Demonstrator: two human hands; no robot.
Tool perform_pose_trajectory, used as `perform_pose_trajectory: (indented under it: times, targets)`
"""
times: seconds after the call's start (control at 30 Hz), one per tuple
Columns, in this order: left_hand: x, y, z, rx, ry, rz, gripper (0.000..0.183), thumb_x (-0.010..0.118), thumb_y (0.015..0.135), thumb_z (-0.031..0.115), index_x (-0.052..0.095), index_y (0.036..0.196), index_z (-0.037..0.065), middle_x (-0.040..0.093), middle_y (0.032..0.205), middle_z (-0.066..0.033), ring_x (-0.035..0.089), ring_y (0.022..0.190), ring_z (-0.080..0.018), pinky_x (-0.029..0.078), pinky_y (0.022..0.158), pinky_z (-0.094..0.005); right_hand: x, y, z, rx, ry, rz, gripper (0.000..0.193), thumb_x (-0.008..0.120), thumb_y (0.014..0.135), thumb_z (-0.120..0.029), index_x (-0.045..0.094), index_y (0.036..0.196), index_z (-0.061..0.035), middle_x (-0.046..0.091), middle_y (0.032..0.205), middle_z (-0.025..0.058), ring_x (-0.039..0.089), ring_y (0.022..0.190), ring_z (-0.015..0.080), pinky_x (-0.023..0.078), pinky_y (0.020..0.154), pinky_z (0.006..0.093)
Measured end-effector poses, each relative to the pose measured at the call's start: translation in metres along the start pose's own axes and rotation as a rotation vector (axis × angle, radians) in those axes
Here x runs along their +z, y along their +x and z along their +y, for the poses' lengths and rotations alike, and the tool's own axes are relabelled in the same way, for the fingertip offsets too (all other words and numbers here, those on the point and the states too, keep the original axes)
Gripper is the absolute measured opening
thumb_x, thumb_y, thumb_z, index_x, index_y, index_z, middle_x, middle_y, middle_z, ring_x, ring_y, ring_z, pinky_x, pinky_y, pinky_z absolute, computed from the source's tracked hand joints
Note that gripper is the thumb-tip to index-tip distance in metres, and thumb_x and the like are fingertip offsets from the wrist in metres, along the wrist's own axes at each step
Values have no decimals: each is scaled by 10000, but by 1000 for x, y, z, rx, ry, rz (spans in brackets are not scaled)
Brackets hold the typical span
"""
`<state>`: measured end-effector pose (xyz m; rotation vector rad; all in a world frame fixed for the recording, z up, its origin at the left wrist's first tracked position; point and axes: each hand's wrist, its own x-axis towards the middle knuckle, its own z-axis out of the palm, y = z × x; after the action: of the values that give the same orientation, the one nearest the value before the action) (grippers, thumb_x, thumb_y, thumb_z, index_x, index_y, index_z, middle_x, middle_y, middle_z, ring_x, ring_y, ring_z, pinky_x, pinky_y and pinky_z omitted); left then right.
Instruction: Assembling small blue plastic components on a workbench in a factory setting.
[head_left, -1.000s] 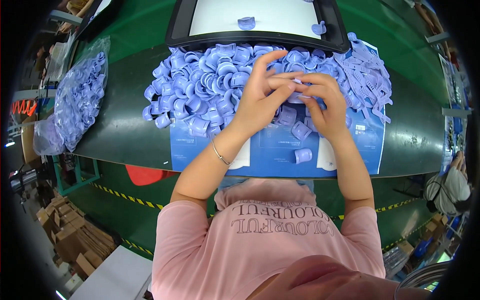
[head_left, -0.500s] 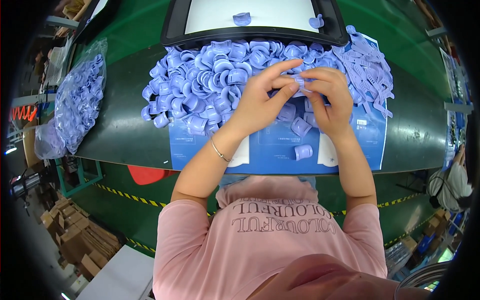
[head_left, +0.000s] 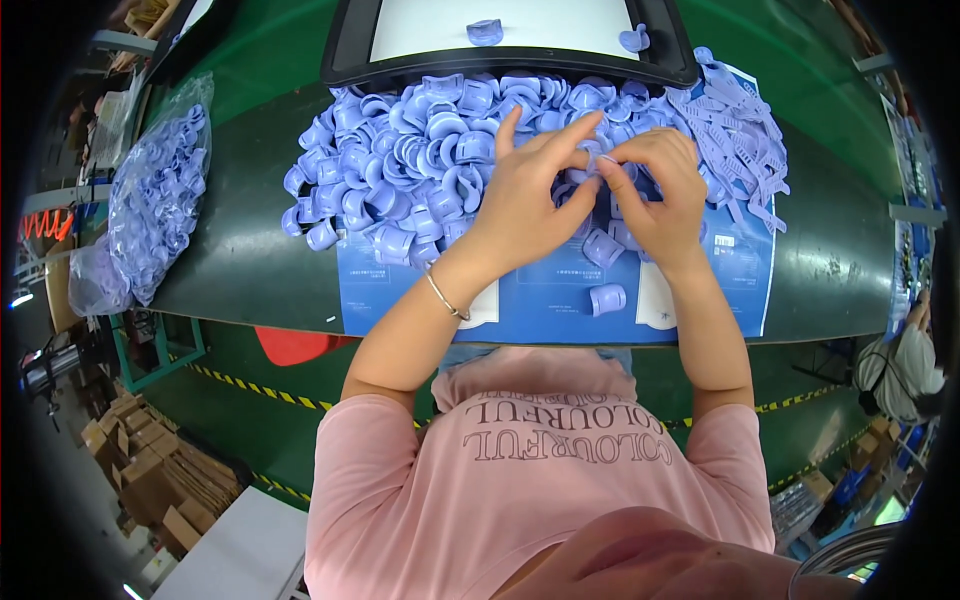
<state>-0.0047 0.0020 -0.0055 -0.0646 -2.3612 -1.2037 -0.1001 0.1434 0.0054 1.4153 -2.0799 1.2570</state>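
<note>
My left hand (head_left: 528, 200) and my right hand (head_left: 662, 200) meet above the table, pinching a small periwinkle plastic piece (head_left: 594, 160) between their fingertips. Fingers cover most of that piece, so its full shape is hidden. Two fingers of the left hand are raised away from it. Behind and left of the hands spreads a heap of curved periwinkle plastic pieces (head_left: 400, 150). Flat slotted plastic strips (head_left: 740, 140) of the same colour are piled to the right. Nearer me, one curved piece (head_left: 607, 299) lies by itself on the blue printed sheet (head_left: 545, 295).
A black-rimmed tray (head_left: 510, 72) with a white bottom stands at the back, holding two periwinkle pieces. At the left, a clear bag (head_left: 160, 200) of similar pieces rests on the dark table (head_left: 255, 230). Below the table edge is a red stool-like thing (head_left: 292, 343).
My left hand's fingers have spread and lifted, and its thumb has shifted. The right fingers have closed in around the small piece, which is now more hidden. The heaps have stayed put.
</note>
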Motion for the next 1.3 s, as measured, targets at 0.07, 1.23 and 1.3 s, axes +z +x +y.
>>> perform_pose_trajectory:
  times: [0.07,1.23,1.3]
  targets:
    - [1,-1,-4,-23,8,4,531,618,806,133,477,1314,73,684,848,-30,611,948,-216,114,1096,-535,-1,1,-1,-30,7,-21,121,728,728,-66,620,781,-50,631,763,63,584,746,240,420,760,359]
    - [-2,0,10,-177,-465,-50,578,592,866,-5,320,1375,0,667,954,-71,630,1000,-204,460,908,-331,7,-15,3,91,463,25,36,519,909,7,512,943,-3,609,931,149,617,892,238,486,806,317]
    - [4,0,6,-111,-431,50,521,605,835,16,419,1319,61,697,843,-75,684,817,-217,501,787,-313,9,-12,2,55,379,68,51,560,890,-13,540,938,-14,625,921,129,625,858,247,489,774,313]
